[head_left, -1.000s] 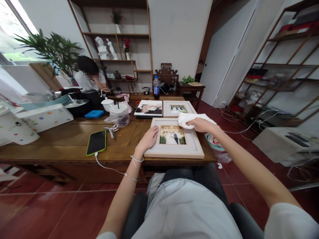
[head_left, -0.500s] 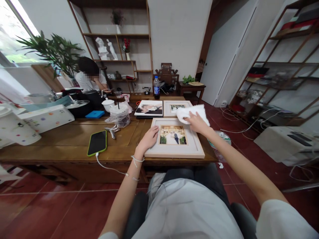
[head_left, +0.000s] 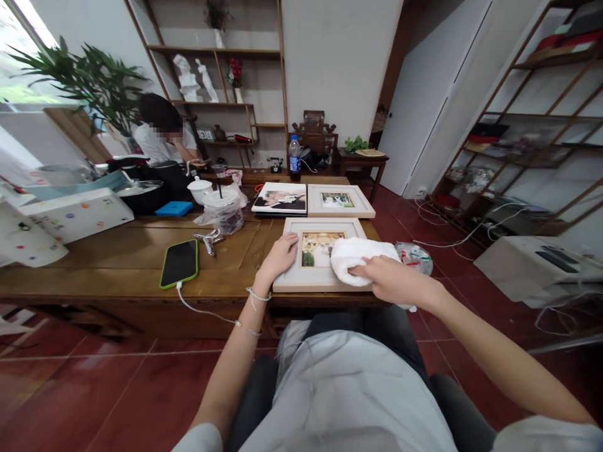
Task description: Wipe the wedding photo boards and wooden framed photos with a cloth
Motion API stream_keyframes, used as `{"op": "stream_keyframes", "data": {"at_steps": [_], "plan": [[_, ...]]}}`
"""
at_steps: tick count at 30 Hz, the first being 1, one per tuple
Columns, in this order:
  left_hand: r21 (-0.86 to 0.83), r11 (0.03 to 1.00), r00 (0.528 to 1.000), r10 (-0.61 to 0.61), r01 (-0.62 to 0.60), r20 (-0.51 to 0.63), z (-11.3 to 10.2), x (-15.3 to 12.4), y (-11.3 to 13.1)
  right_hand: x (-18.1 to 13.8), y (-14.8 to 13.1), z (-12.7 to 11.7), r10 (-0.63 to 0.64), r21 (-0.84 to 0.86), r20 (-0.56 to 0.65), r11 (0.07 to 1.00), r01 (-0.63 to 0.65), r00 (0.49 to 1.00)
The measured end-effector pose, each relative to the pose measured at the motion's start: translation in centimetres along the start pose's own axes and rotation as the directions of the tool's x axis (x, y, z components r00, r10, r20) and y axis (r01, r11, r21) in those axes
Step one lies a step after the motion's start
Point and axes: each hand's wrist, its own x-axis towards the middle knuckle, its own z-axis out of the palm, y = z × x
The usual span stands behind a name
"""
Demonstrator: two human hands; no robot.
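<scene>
At the desk (head_left: 117,267), I'm working on what looks like the wiping step.
The nearer framed photo (head_left: 316,252) is lying face up by the desk's front edge, and the white cloth (head_left: 360,252) is covering part of its right side; my right grip (head_left: 400,280) is clutching that cloth, while my left grip (head_left: 277,258) is resting, uncurled, on the left border. I'm judging that the next move is calling for light, even pressure, with the left bracing against sliding.
</scene>
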Motion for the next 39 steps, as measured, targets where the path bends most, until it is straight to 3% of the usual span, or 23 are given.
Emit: {"op": "stream_keyframes", "data": {"at_steps": [4, 8, 12, 15, 21, 26, 31, 34, 39], "plan": [[-0.011, 1.000, 1.000, 0.009, -0.010, -0.024, 0.1, 0.0, -0.1, 0.5, 1.2, 0.0, -0.024, 0.095, -0.024, 0.995, 0.026, 0.999], [0.008, 0.999, 0.999, 0.048, -0.048, -0.001, 0.1, 0.0, -0.1, 4.8, 4.8, 1.7, 0.077, 0.091, -0.156, 0.994, -0.064, 0.985], [0.018, 0.999, 0.999, 0.032, -0.032, 0.013, -0.1, 0.0, 0.2, 9.1, 8.1, 3.8, 0.082, 0.043, -0.288, 0.996, -0.072, 0.954], [0.023, 1.000, 0.999, 0.017, -0.018, 0.027, -0.3, 0.0, 0.4, 10.5, 8.9, 4.9, 0.076, 0.037, -0.340, 0.997, -0.068, 0.937], [0.048, 0.998, 0.999, 0.028, -0.029, 0.025, -0.1, 0.1, 0.3, 7.9, 6.4, 4.9, 0.028, -0.025, -0.298, 0.999, -0.037, 0.954], [0.087, 0.996, 0.999, 0.027, -0.030, 0.030, 0.3, 0.0, 0.0, 2.1, 1.3, 3.0, 0.001, 0.007, -0.152, 1.000, 0.000, 0.988], [0.070, 0.996, 0.997, 0.047, -0.051, 0.062, 0.2, 0.0, -0.5, -0.9, -3.0, 1.8, 0.008, 0.055, -0.151, 0.999, 0.000, 0.988], [0.037, 0.997, 0.995, 0.060, -0.063, 0.083, 0.0, 0.0, -0.9, 0.5, -2.5, 2.5, 0.032, 0.085, -0.172, 0.996, -0.018, 0.985], [0.014, 0.998, 0.994, 0.059, -0.061, 0.089, -0.1, 0.1, -1.2, 5.7, 2.2, 4.5, 0.089, 0.085, -0.256, 0.994, -0.069, 0.963]]}}
